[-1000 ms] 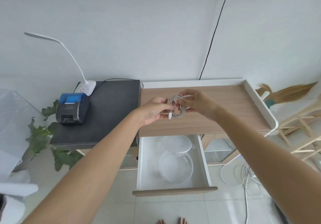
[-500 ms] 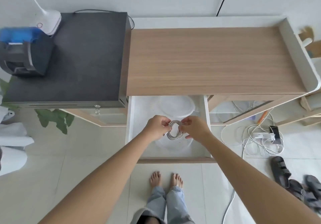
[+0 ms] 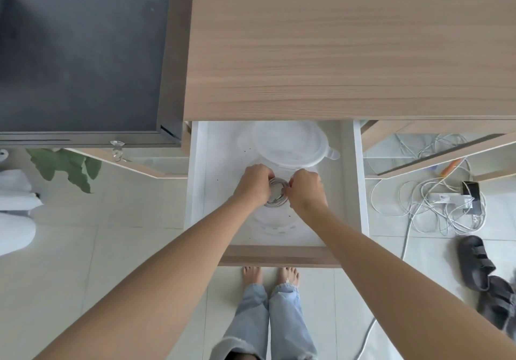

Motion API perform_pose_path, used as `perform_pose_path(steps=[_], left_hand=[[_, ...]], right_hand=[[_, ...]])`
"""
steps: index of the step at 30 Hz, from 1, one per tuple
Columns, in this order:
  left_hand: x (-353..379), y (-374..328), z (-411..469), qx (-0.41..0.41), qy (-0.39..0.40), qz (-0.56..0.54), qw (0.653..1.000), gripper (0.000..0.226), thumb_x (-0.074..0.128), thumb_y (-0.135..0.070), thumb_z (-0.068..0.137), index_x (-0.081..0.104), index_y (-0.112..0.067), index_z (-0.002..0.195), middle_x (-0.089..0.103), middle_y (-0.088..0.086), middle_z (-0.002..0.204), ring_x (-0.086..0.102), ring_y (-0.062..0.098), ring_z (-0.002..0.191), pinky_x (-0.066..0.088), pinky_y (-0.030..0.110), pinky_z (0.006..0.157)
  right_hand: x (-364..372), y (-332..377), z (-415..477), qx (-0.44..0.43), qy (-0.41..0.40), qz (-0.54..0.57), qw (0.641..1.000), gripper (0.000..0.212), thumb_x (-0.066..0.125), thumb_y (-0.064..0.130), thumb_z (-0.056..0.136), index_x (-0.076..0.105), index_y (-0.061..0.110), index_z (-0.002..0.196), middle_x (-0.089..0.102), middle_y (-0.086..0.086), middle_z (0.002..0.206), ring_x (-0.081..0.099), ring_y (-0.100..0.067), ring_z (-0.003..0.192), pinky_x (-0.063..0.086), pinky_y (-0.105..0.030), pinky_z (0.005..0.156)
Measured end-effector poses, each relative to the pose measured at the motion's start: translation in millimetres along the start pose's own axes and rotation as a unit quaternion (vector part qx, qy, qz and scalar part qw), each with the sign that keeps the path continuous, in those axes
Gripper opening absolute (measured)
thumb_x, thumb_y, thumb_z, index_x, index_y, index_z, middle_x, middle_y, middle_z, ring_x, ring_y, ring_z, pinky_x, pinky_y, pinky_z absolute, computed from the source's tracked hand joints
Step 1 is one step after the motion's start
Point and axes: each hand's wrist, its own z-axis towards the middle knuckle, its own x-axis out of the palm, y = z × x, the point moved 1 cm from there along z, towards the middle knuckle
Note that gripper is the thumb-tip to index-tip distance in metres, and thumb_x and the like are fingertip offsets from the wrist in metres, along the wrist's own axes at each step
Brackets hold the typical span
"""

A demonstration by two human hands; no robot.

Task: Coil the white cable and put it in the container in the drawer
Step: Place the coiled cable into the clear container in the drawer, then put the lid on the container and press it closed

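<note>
White cable (image 3: 276,196), wound into a small tight coil, sits at the centre of the frame between the two hands, over the open round clear container (image 3: 275,227) in the white drawer (image 3: 347,192). Whether the coil already rests on the container's bottom or is just above it cannot be told. The left hand (image 3: 252,188) curls its fingers around the coil's left side, and the right hand (image 3: 305,190) pinches the coil's right edge with thumb and fingertips; both hands are closed on the cable, knuckles up. Just above the hands in the frame, at the back of the drawer, lies the container's round translucent lid (image 3: 290,143), its small tab pointing right. The drawer is pulled out from under the wooden counter (image 3: 349,44), which fills the upper right of the frame. A dark grey cabinet top (image 3: 78,52) takes the upper left. At lower centre, the person's bare feet (image 3: 269,276) and light blue jeans stand on the pale tiled floor just in front of the drawer's wooden front. On the right, a tangle of white cords (image 3: 424,208) and a power strip lie on the floor, with dark sandals (image 3: 474,262) below them. Green plant leaves (image 3: 67,167) show at the left edge.
</note>
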Motion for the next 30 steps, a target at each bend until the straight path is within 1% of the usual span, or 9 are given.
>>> perform_pose_path(steps=[5,8,11,13,16,19,23,26,30], left_hand=[[-3.1,-6.4,-6.0,0.041,-0.018,0.039,0.998,0.012,0.056,-0.002,0.093,0.061,0.007,0.086,0.064,0.021,0.096,0.06,0.036,0.092,0.047,0.041,0.072],[-18.1,-10.4,-20.5,0.057,-0.026,0.076,0.995,0.011,0.055,0.003,0.092,0.061,0.001,0.101,0.061,0.017,0.111,0.058,0.035,0.104,0.048,0.041,0.079],[-49.4,-2.6,-29.1,0.03,-0.078,0.088,0.993,0.021,0.051,-0.004,0.089,0.067,-0.014,0.098,0.068,0.007,0.102,0.062,0.034,0.1,0.046,0.037,0.073],[-68.6,4.4,-19.8,-0.013,-0.126,0.056,0.99,0.023,0.048,-0.014,0.092,0.067,-0.019,0.105,0.069,0.006,0.108,0.062,0.033,0.103,0.05,0.037,0.079],[-77.4,9.1,12.6,-0.068,-0.104,0.002,0.992,0.043,0.046,-0.031,0.102,0.05,-0.01,0.139,0.051,0.017,0.14,0.045,0.037,0.13,0.042,0.044,0.101],[-67.8,9.1,38.4,-0.103,-0.05,-0.143,0.983,0.062,0.05,-0.04,0.102,0.033,-0.009,0.153,0.042,0.018,0.152,0.041,0.034,0.139,0.036,0.039,0.113],[-62.0,9.2,38.0,-0.106,-0.106,-0.245,0.958,0.051,0.065,-0.026,0.095,0.052,-0.009,0.141,0.059,0.01,0.123,0.056,0.029,0.125,0.046,0.033,0.102],[-56.8,13.9,-0.3,-0.095,-0.135,-0.212,0.963,0.044,0.065,-0.025,0.093,0.057,-0.016,0.135,0.061,0.002,0.108,0.06,0.026,0.113,0.039,0.024,0.081],[-36.8,22.4,-57.1,-0.081,-0.13,-0.182,0.971,0.051,0.061,-0.027,0.096,0.046,-0.02,0.144,0.055,0.003,0.136,0.055,0.021,0.119,0.042,0.024,0.085]], right_hand=[[-11.3,7.7,-0.1,0.017,0.053,-0.001,0.998,0.028,0.067,0.005,0.092,0.048,0.007,0.071,0.065,-0.017,0.084,0.073,-0.036,0.083,0.052,-0.036,0.056],[-43.4,-4.7,-6.9,0.047,0.074,0.053,0.995,0.012,0.058,-0.003,0.09,0.061,-0.001,0.078,0.072,-0.015,0.077,0.077,-0.029,0.065,0.062,-0.037,0.061],[-84.2,-19.6,-5.3,0.013,-0.071,0.053,0.996,0.022,0.05,0.005,0.086,0.069,-0.003,0.082,0.075,-0.021,0.076,0.073,-0.038,0.073,0.062,-0.042,0.067],[-98.8,-20.8,3.5,-0.029,-0.134,0.033,0.99,0.025,0.051,0.014,0.094,0.072,0.005,0.104,0.072,-0.021,0.1,0.064,-0.039,0.099,0.052,-0.037,0.082],[-92.8,-17.8,28.8,-0.034,-0.068,0.029,0.997,0.048,0.049,0.032,0.103,0.046,0.014,0.147,0.061,-0.022,0.13,0.048,-0.038,0.129,0.04,-0.04,0.099],[-81.2,-20.3,52.2,-0.013,-0.024,0.037,0.999,0.061,0.05,0.045,0.101,0.036,0.02,0.154,0.062,-0.019,0.133,0.057,-0.038,0.119,0.045,-0.038,0.094],[-78.1,-23.3,45.5,-0.005,-0.032,0.125,0.992,0.064,0.065,0.046,0.092,0.046,0.027,0.15,0.065,-0.008,0.099,0.065,-0.028,0.079,0.051,-0.031,0.083],[-73.6,-30.5,7.9,-0.022,-0.051,0.102,0.993,0.067,0.068,0.05,0.087,0.045,0.036,0.148,0.064,-0.007,0.095,0.064,-0.031,0.103,0.045,-0.03,0.084],[-58.4,-38.6,-47.4,-0.041,-0.078,0.078,0.993,0.069,0.07,0.051,0.086,0.042,0.04,0.149,0.071,-0.007,0.117,0.064,-0.034,0.109,0.047,-0.037,0.087]])
